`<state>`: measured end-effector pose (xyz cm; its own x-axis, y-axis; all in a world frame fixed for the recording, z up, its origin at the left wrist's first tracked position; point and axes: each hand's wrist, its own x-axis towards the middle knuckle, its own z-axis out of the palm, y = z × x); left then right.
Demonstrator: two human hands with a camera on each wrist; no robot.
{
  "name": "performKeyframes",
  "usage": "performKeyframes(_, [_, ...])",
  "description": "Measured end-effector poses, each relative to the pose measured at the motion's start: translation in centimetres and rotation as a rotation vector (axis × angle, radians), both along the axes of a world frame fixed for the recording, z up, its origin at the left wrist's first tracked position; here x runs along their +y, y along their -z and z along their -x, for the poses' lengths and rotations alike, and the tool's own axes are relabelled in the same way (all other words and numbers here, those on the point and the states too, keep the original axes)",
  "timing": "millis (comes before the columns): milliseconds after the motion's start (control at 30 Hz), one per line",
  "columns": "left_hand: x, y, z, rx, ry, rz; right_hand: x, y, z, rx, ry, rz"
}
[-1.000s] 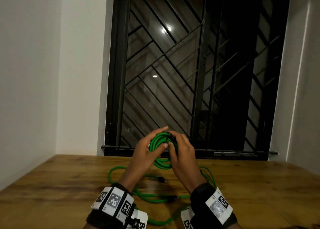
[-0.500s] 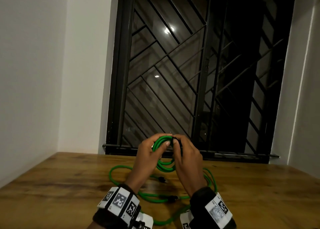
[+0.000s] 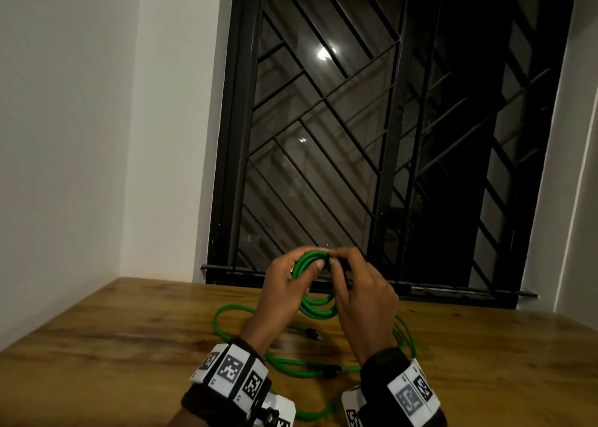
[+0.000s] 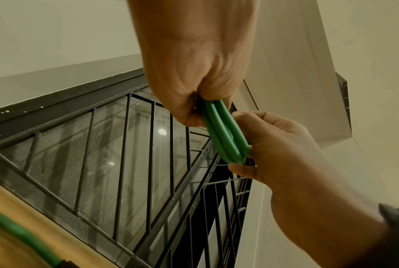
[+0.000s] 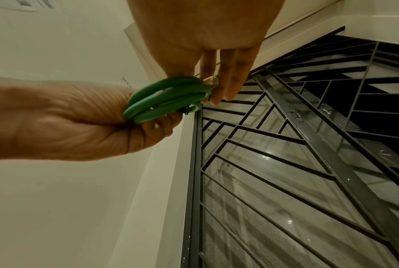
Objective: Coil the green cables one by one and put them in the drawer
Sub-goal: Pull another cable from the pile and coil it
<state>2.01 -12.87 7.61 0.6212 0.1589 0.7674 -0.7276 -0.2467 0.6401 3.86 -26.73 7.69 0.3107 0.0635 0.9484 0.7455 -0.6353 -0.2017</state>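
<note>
Above the wooden table (image 3: 129,355) I hold a coil of green cable (image 3: 318,308) with several loops. My left hand (image 3: 307,265) grips the coil's top left, thumb over the strands. My right hand (image 3: 339,261) pinches the top beside it. The left wrist view shows the coil's strands (image 4: 223,130) running from my left hand (image 4: 202,103) into my right hand (image 4: 244,143), thumb above and fingers below. From the right wrist, my right hand's fingers (image 5: 228,81) reach down to the coil (image 5: 166,98), which my left hand (image 5: 148,116) clasps. No drawer is in view.
More green cable (image 3: 223,313) lies loose on the table under my wrists, with a black plug (image 3: 312,333) and a second black connector (image 3: 331,371). A barred dark window (image 3: 372,135) rises behind the table. White walls close in on the left and right.
My left thumb has folded down onto the coil and my right fingertips have moved up to its top. The view has tilted a little; the loose cable on the table has not moved.
</note>
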Motion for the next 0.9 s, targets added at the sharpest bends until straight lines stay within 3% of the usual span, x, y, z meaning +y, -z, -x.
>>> performKeyframes(300, [-0.2, -0.1, 0.2, -0.001, 0.03, -0.057, -0.3, 0.3, -0.8, -0.06, -0.07, -0.082])
performKeyframes(500, [0.1, -0.2, 0.3, -0.05, -0.025, -0.229, -1.3, -0.2, -1.2, -0.023, -0.093, -0.023])
performKeyframes(733, [-0.4, -0.3, 0.9, -0.062, -0.04, -0.373, -1.1, 0.2, -1.9, 0.059, -0.097, -0.162])
performKeyframes(900, [-0.5, -0.3, 1.0, -0.045, -0.014, -0.329, -1.2, -0.1, -2.2, 0.048, -0.179, -0.178])
